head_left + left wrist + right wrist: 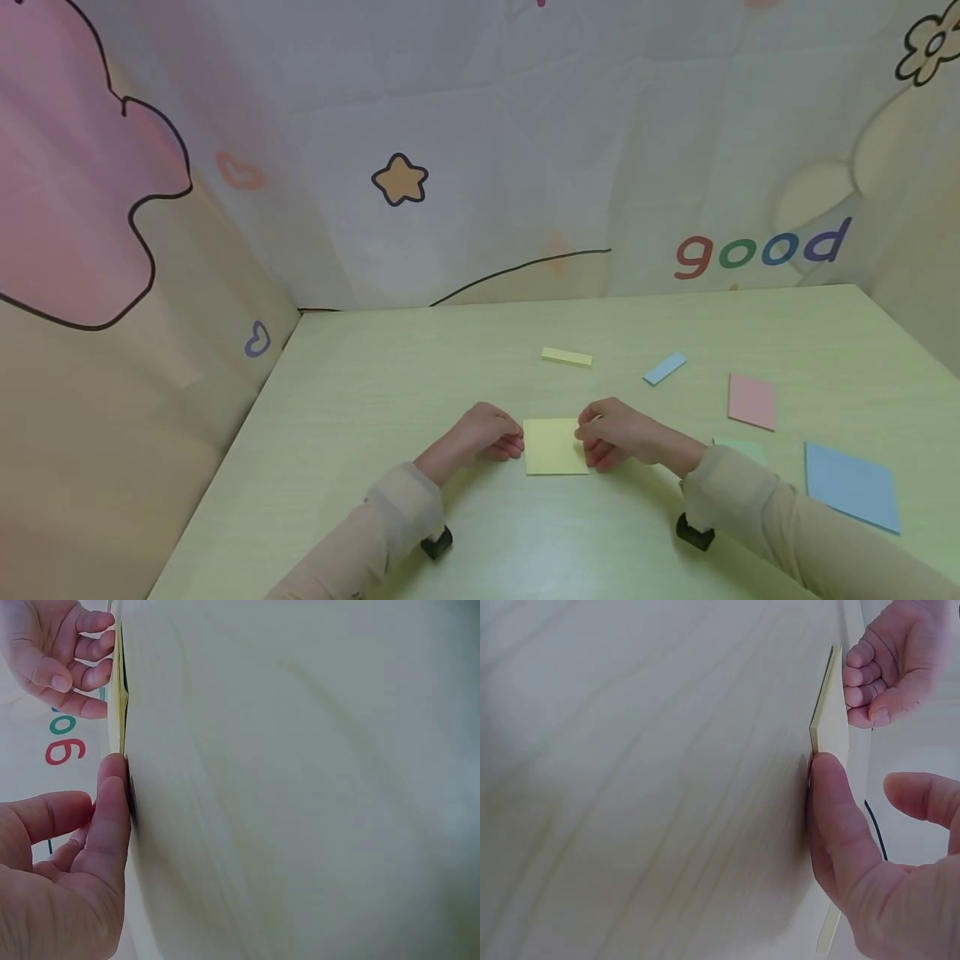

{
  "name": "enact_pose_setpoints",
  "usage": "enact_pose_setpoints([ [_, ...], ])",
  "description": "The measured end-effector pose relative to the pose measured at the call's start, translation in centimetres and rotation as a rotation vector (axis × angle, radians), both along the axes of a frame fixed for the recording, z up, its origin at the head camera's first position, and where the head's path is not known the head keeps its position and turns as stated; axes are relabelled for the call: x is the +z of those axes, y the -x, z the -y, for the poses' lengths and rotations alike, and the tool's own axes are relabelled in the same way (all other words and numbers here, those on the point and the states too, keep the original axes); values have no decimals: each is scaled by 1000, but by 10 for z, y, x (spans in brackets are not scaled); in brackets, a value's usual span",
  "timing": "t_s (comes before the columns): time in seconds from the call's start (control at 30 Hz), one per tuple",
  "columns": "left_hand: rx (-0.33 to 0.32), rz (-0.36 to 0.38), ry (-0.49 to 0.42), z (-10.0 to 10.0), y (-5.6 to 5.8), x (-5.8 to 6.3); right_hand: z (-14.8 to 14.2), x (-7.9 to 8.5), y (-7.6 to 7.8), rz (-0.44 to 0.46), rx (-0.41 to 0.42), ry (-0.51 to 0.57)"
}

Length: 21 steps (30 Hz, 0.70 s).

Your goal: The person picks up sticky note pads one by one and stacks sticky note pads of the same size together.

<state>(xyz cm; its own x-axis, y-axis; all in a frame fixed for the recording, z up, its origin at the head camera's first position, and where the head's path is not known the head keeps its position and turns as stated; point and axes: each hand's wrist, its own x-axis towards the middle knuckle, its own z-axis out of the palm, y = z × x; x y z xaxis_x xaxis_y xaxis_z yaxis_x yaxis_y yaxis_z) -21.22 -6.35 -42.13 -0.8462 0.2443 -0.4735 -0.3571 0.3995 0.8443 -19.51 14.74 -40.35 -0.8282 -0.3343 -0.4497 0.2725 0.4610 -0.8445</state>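
Note:
A square yellow sticky-note pad (553, 450) lies on the table between the two hands. At its left edge is my left hand (483, 433), fingertips right at the side of the pad. My right hand (617, 432) is at the opposite edge, its thumb overlapping the pad's corner in the head view. In the left wrist view, the left thumb (64, 814) stands apart from the fingers beside the thin edge of the pad (118, 705). The right wrist view shows the right thumb (922, 796) raised away, while the index finger (836, 799) meets the pad's near corner.
Beyond the hands lie a narrow yellow strip pad (567, 357) and a narrow blue one (665, 368). To the right are a pink pad (752, 402), a larger blue pad (852, 486) and a green pad (741, 450) partly hidden by the right sleeve. A printed curtain (480, 167) stands behind.

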Motion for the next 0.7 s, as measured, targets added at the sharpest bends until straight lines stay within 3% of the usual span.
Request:
enact_pose_setpoints([
  [0.7, -24, -3, 12, 19, 1, -1, 15, 0, -2, -6, 21, 51],
])
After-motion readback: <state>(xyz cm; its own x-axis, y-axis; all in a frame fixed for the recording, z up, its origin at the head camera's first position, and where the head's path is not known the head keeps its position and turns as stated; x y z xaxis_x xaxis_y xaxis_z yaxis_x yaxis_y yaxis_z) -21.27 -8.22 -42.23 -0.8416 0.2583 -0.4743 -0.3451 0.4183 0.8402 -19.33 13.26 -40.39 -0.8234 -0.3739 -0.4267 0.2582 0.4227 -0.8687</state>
